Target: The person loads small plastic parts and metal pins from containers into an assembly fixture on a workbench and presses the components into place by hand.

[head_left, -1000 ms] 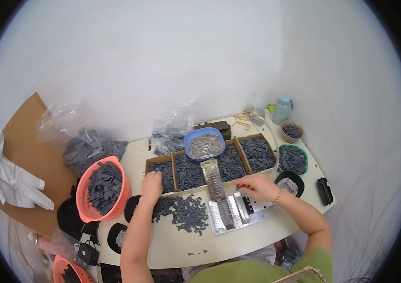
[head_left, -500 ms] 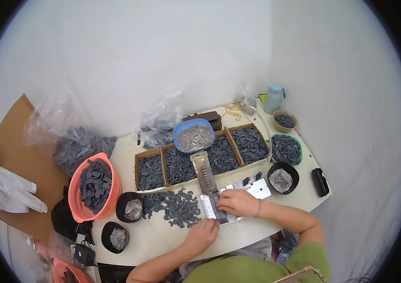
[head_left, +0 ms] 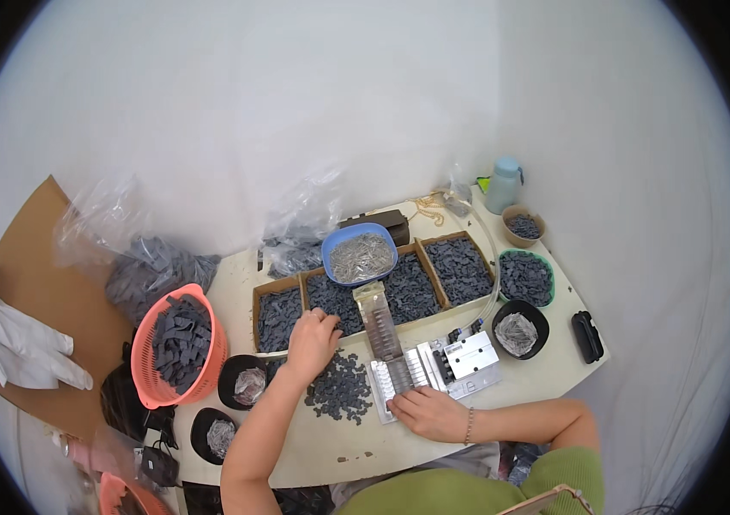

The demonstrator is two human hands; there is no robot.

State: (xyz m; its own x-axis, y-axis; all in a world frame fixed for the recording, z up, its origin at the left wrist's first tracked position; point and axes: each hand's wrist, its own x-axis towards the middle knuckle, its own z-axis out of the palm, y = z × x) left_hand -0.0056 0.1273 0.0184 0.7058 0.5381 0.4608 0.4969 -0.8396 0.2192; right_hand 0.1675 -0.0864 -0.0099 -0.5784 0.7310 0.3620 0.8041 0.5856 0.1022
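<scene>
My left hand is at the front edge of a divided cardboard box filled with small dark grey pieces. Its fingers are bent in together, and whatever lies between them is too small to make out. My right hand has its fingers closed at the near edge of a silver metal fixture, beside a slotted grey section; anything in them is hidden. A clear ribbed plastic strip runs from that section back over the box. More loose grey pieces lie heaped left of the fixture.
A blue bowl of thin silver pins rests on the box. Black bowls, a green-rimmed bowl and a coral basket stand around. A pale blue bottle stands far right; a black case lies near the right edge.
My left hand has left the fixture and moved left and away to the box's front edge. My right hand has shifted toward me, down to the fixture's near edge, uncovering its ribbed middle.
</scene>
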